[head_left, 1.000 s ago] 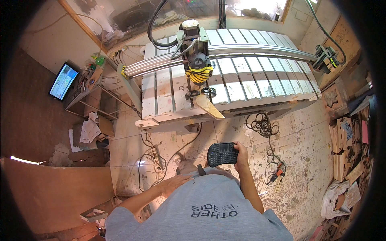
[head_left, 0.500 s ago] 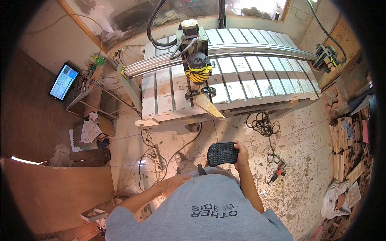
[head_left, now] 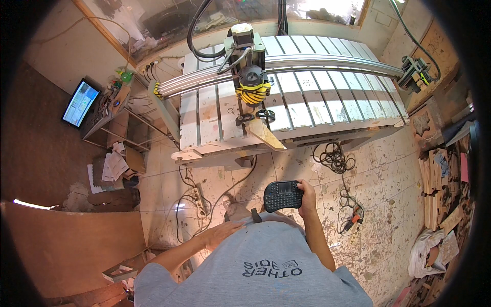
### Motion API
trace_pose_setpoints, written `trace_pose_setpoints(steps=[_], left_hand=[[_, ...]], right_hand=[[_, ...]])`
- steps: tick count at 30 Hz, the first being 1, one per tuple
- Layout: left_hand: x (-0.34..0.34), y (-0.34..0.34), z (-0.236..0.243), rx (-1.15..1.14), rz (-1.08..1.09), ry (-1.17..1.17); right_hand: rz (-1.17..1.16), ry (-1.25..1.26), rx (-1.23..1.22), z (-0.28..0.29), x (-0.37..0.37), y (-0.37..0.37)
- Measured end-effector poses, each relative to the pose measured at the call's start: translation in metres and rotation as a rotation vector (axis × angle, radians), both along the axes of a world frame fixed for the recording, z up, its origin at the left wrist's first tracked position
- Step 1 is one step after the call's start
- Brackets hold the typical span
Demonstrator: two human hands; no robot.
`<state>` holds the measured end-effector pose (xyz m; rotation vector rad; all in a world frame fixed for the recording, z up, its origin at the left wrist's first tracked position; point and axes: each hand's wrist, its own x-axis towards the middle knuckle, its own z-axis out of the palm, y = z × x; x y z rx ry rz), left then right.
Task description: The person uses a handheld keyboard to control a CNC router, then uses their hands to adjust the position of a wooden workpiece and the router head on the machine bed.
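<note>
Stained pale floor tiles spread under a cluttered workshop. Nearest is the person's grey cloth T-shirt with dark print on it. Across its left side, the left forearm slants inward from the lower left, bent at the elbow, and the left hand rests on the shirt at the belly, back upward; its fingers run together, so I cannot tell how far they are open or whether they grip anything. Opposite, the right forearm reaches forward, and the right hand is closed around the right edge of a black plastic handheld keyboard, thumb at its upper corner, other fingertips hidden. The keyboard faces up, in front of the waist.

Beyond, on the floor, lie a white power strip to the left and a tangled black cable to the right. Farther stands a white slatted machine table; a tan pointed board overhangs its front edge, below a yellow-and-black-striped spindle motor on a silver metal gantry rail.
</note>
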<state>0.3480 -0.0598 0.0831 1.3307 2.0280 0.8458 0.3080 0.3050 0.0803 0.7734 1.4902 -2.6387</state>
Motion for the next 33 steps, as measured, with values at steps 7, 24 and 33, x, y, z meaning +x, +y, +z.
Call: trace_pose_setpoints(steps=[7,24,33], left_hand=[[0.0010,-0.0029,0.0043,0.034,0.030,-0.008],[-0.0012,-0.0050,0.0033,0.030,0.014,-0.024],[-0.0025,-0.0019,0.0000,0.044,-0.005,-0.034]], right_hand=[[0.007,-0.012,0.012,0.0063,-0.0003,-0.0014],[0.009,-0.015,0.016,0.0044,-0.0019,-0.0021],[0.022,-0.015,0.024,0.0001,-0.0023,-0.0021]])
